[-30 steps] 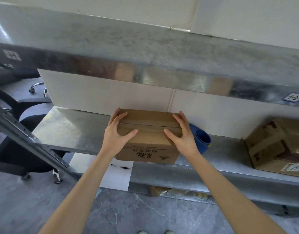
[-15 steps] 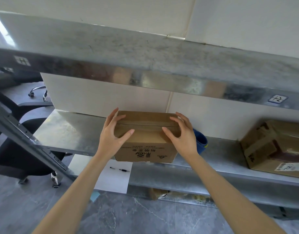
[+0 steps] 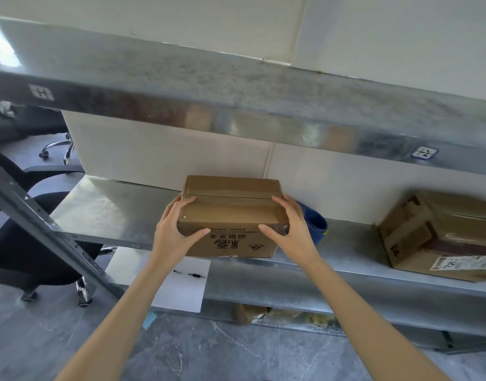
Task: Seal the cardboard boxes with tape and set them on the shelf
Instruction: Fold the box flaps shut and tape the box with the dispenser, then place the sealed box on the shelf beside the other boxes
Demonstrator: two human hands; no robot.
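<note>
Mid-frame, the taped box rests at the front edge of the metal shelf, left hand and right hand gripping its near corners — fingers over the top, thumbs on the front — likely to push it squarely back.

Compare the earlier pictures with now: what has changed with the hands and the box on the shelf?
Both the left hand and right hand slid back along the cardboard box toward its near edge, thumbs dropping from top to front face. Both still grip it; the box stays on the shelf.
</note>
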